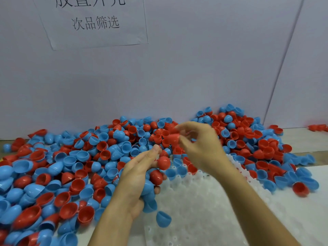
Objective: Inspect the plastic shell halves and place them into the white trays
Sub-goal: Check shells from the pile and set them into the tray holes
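Right hand (198,144) pinches a red shell half (171,138) (blurred) above the pile; left hand (140,174) cradles several shell halves (159,169) beside the white tray (204,210).

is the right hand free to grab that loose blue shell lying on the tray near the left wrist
Probably not yet: the right hand is up over the pile pinching a red shell. The blue shell itself lies uncovered on the tray, so the path looks free.

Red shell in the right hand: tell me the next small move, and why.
Probably carry the red shell down to the white tray: the right hand pinches it above the pile, the left hand is full of shells, and the tray's near part looks unfilled.
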